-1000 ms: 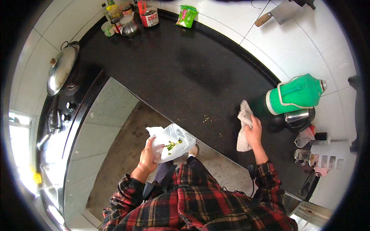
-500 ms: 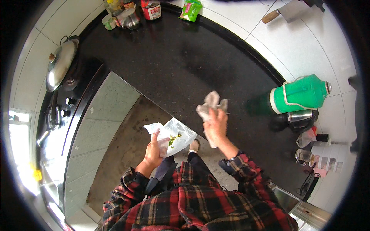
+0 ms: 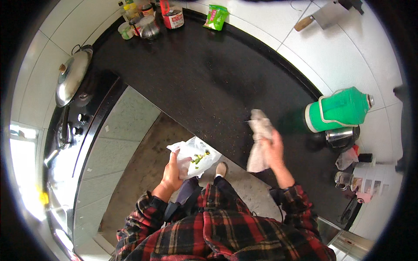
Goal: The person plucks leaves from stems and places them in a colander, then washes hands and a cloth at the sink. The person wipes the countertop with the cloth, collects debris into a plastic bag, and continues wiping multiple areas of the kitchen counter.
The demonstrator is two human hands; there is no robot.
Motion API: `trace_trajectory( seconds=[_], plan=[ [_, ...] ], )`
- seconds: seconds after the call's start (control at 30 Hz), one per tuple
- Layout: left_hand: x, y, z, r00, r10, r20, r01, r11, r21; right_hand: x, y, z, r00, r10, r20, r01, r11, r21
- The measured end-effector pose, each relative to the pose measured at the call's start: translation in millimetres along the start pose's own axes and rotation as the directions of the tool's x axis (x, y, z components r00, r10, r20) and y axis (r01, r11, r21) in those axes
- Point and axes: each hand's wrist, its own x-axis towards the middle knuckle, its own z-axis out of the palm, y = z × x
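My left hand (image 3: 172,172) grips a white plastic bag (image 3: 186,150) at the counter's front edge, thumb on top. Green and yellow vegetable scraps (image 3: 200,158) lie on the spread bag. In my right hand (image 3: 273,150) is a pale, bunched-up rag (image 3: 260,132), over the dark countertop (image 3: 196,82) near its front edge. Small crumbs dot the counter between the bag and the rag. The fingertips of my right hand are partly hidden by the rag and a little blurred.
A green thermos flask (image 3: 342,110) and a steel kettle (image 3: 342,137) stand at the right. Far left is a lidded wok (image 3: 74,76) on the stove. Jars, a red-labelled can (image 3: 174,19) and a green packet (image 3: 215,17) line the back. A cleaver (image 3: 324,16) hangs on the wall.
My right hand has moved right and slightly nearer with the rag, which now hangs longer. The left hand and the bag stay almost in place.
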Motion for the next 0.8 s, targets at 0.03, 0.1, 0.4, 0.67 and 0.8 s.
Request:
trace_trajectory(
  seconds=[0.03,0.1,0.4,0.67,0.8],
  plan=[
    [-1,1,-1,1.0,0.007,-0.004,-0.007,1.0,0.006,7,11,-23,0.996,0.034,-0.082,-0.043,0.993,-0.113],
    [-5,3,-7,0.998,0.067,0.014,-0.068,0.995,0.068,14,31,-41,0.952,0.104,-0.289,-0.221,0.886,-0.408],
    [0,27,-37,0.998,0.06,0.036,-0.063,0.994,0.089,33,-40,158,0.897,-0.414,0.154,0.432,0.752,-0.498],
    [12,68,-68,0.998,0.062,0.002,-0.062,0.998,0.031,27,-84,201,0.894,-0.43,0.127,0.44,0.895,-0.069],
    [16,87,-86,0.993,0.108,0.05,-0.108,0.994,-0.002,88,-57,101,0.971,-0.183,-0.152,0.13,0.943,-0.306]
  ],
)
